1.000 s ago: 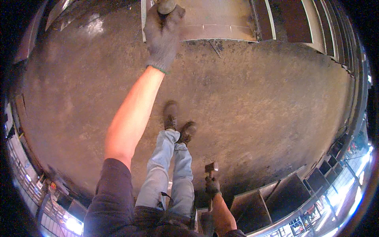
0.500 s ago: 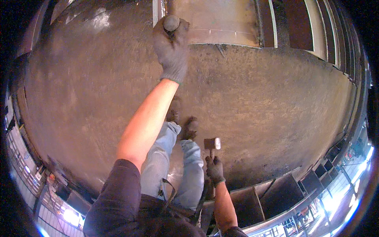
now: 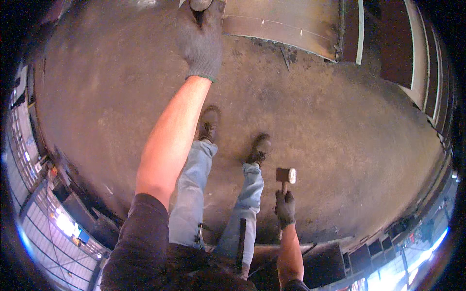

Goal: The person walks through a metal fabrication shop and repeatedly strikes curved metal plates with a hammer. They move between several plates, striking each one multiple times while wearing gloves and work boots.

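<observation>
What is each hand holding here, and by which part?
The right hand grips a hammer by its handle, just below the head. The left hand clasps a round-ended object, its grip point cropped.

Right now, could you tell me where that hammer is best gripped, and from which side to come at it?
Grip the hammer on its wooden handle just below the head, coming from beneath: the block-shaped head points up and away, and the shaft runs down toward the person. The gloved right hand already wraps that shaft.

A dark, stained concrete floor [image 3: 340, 126] spreads below, with bright windows [image 3: 58, 223] at the edges.
</observation>
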